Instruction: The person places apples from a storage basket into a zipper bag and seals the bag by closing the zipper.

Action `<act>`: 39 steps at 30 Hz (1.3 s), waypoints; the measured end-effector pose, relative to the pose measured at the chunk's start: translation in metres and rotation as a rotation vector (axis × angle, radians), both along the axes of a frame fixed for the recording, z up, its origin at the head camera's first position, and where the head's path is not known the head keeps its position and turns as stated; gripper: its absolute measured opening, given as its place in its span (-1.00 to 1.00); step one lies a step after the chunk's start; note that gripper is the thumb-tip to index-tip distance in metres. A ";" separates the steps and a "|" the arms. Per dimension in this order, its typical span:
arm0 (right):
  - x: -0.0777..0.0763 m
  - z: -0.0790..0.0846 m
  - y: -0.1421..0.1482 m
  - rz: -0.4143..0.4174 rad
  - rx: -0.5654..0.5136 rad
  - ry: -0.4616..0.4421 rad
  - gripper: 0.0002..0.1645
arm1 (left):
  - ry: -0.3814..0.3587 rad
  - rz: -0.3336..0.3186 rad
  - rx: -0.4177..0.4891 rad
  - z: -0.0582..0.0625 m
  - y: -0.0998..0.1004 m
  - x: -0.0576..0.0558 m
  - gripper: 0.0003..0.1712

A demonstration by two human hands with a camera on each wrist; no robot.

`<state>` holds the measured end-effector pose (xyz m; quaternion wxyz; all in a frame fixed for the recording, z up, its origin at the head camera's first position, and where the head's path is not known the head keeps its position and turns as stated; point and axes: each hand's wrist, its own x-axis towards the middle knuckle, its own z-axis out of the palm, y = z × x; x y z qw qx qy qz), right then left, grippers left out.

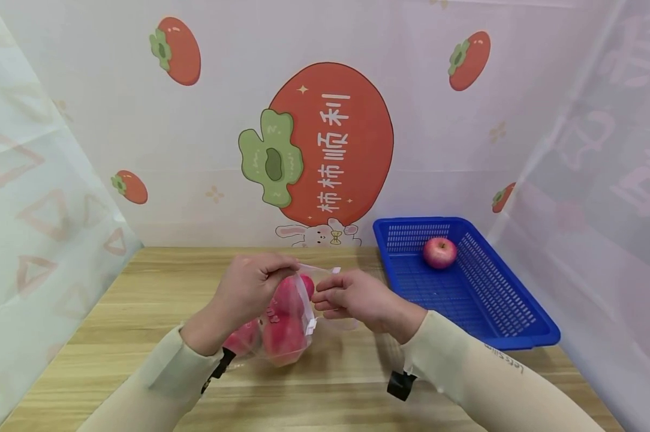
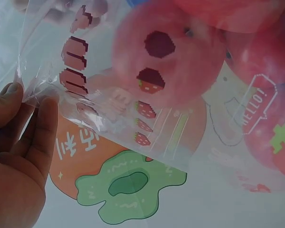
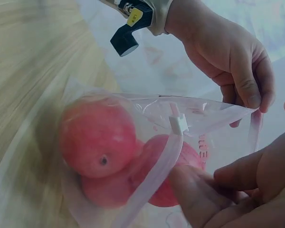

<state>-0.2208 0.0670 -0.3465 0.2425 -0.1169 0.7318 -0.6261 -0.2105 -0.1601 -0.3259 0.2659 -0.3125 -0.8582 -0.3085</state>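
Note:
A clear zip bag (image 1: 307, 300) with a white slider (image 3: 179, 124) holds several red apples (image 3: 97, 137). At the bag's upper edge, my left hand (image 1: 247, 294) pinches the plastic between thumb and fingers, and the bag hangs or leans from there with its mouth partly open. My right hand (image 1: 365, 300) is beside that mouth, fingers loosely extended toward the zip strip (image 3: 152, 183). Nothing shows between its fingers; whether the fingertips touch the bag is hard to tell. Printed strawberries (image 2: 143, 121) and letters mark the bag in the left wrist view.
To the right, a blue plastic basket (image 1: 511, 285) stands on the wooden table (image 1: 163, 288) with one red apple (image 1: 440, 252) inside. Printed cloth walls (image 1: 217, 78) enclose the table at the back and both sides.

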 end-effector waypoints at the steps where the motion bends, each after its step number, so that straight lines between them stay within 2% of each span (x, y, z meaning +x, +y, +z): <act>1: 0.000 0.000 0.000 0.031 0.013 0.003 -0.65 | 0.003 0.000 -0.001 0.000 0.000 0.000 -0.81; 6: 0.002 0.000 0.000 0.163 0.095 0.033 -0.48 | 0.009 -0.003 0.000 0.001 0.000 0.000 -0.81; 15: 0.003 0.001 0.002 0.251 0.097 0.046 -0.15 | 0.007 0.009 -0.001 0.002 0.000 0.000 -0.80; 22: 0.003 0.001 0.007 0.305 0.118 0.099 -0.12 | 0.001 0.020 -0.008 0.002 -0.001 0.000 -0.80; 29: 0.000 0.002 0.018 0.334 0.095 0.101 -0.18 | -0.014 0.034 -0.014 0.003 -0.002 0.000 -0.80; 31: -0.002 0.005 0.024 0.315 0.085 0.105 -0.25 | -0.017 0.037 -0.013 0.003 -0.002 0.001 -0.80; 33: -0.006 0.009 0.033 0.260 0.080 0.114 -0.35 | -0.017 0.041 -0.013 0.003 -0.002 0.001 -0.81; 36: -0.016 0.015 0.053 0.119 0.058 0.125 -0.51 | -0.013 0.045 -0.010 0.003 -0.002 0.002 -0.81; 39: -0.031 0.019 0.078 -0.021 0.079 0.141 -0.59 | -0.010 0.048 -0.007 0.003 -0.002 0.003 -0.81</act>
